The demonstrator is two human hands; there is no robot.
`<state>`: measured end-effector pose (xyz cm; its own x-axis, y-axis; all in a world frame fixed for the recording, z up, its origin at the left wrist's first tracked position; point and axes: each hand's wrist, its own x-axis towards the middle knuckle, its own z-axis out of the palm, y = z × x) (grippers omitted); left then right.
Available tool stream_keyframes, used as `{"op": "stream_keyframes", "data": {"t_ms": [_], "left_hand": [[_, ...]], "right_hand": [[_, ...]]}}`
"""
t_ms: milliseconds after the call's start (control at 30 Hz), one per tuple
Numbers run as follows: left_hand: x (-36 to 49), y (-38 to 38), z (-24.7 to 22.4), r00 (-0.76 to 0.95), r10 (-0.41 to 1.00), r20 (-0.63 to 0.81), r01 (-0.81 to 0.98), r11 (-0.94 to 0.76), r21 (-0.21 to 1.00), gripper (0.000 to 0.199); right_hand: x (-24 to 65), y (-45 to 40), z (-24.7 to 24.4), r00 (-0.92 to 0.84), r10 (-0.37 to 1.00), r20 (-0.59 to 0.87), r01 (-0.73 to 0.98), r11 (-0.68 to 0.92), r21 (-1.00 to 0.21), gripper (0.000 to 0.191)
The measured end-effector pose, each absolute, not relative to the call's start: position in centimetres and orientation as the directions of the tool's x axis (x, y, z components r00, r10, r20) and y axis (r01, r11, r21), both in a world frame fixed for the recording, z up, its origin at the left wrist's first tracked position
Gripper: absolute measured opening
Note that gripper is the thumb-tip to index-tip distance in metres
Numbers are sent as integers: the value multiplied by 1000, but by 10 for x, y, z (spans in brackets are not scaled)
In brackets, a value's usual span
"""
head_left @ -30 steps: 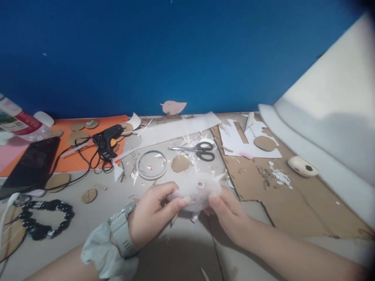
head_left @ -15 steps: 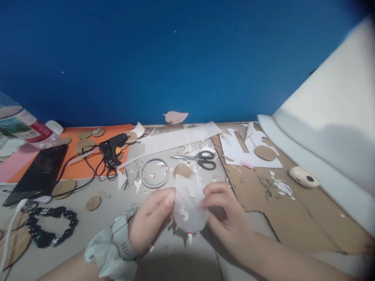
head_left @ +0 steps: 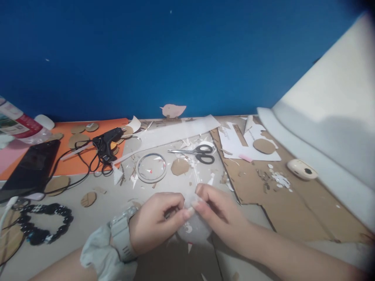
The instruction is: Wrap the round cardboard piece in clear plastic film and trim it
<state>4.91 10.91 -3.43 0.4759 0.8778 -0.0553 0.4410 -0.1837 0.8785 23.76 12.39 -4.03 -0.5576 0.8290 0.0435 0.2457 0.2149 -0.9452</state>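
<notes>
Tabletop (head_left: 107,220), in the head view, ends at the blue wall (head_left: 187,54); a cardboard sheet (head_left: 299,214) brings its dark cut edge near the right forearm; between the bracelet (head_left: 39,237) and the left hand (head_left: 155,220) there is room to shift sideways, while scissors (head_left: 193,150) and scraps crowd the space just beyond the fingers; one pale translucent piece (head_left: 195,231) sits low at centre, pinched between thumb and fingers of both the left hand and the right hand (head_left: 224,216); counted: one pair of scissors, one ring (head_left: 151,181), one glue gun (head_left: 107,144), one bracelet, one pink bird cutout (head_left: 173,111).
</notes>
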Motion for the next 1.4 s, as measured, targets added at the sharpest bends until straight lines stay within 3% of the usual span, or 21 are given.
{"op": "stream_keyframes", "data": {"t_ms": [167, 333, 433, 533, 600, 667, 733, 833, 933, 1000, 1100, 1167, 1267, 1333, 1400], "left_hand": [[49, 109, -31, 486, 872, -63, 410, -164, 897, 37], [48, 109, -32, 422, 905, -54, 400, -132, 907, 36], [47, 108, -35, 402, 915, -38, 396, -137, 908, 33], [45, 106, -38, 284, 959, -1, 368, -108, 924, 27], [44, 104, -38, 210, 978, 21, 310, -87, 947, 31], [44, 102, -38, 253, 967, 11, 231, -72, 970, 43], [46, 100, -37, 393, 920, -5, 174, -69, 982, 50], [49, 99, -36, 499, 865, -48, 182, -51, 982, 40], [52, 99, -34, 438, 892, -109, 225, 9, 974, 35], [52, 99, -33, 413, 903, -118, 251, 11, 968, 36], [52, 100, -32, 450, 883, -137, 287, 2, 958, 34], [52, 101, -32, 483, 864, -142, 291, -5, 957, 32], [53, 103, -32, 479, 872, -104, 293, -47, 955, 28], [53, 103, -34, 411, 909, -76, 298, -55, 953, 27], [52, 103, -36, 285, 956, -70, 283, -14, 959, 28]], "right_hand": [[236, 125, -38, -554, 832, -14, 149, 83, -985, 35], [236, 124, -39, -554, 832, 25, 123, 111, -986, 37], [236, 121, -42, -504, 858, 99, 244, 251, -937, 24], [240, 118, -43, -445, 814, 372, 285, 523, -803, 5], [244, 118, -42, -405, 745, 529, 286, 653, -701, 20], [247, 118, -42, -385, 699, 602, 314, 713, -627, 31], [248, 119, -44, -401, 674, 620, 350, 738, -577, 34], [244, 119, -47, -442, 666, 601, 385, 746, -543, 38], [241, 120, -49, -332, 725, 603, 416, 687, -596, 45], [241, 122, -47, -258, 803, 537, 362, 595, -717, 40], [242, 126, -43, -407, 852, 330, 181, 429, -885, 21], [241, 127, -41, -497, 836, 232, 146, 344, -927, 22], [238, 128, -42, -497, 861, 103, 149, 202, -968, 25], [237, 129, -44, -496, 867, 50, -15, 49, -999, 31], [237, 130, -44, -522, 853, 13, -288, -162, -944, 38]]}}
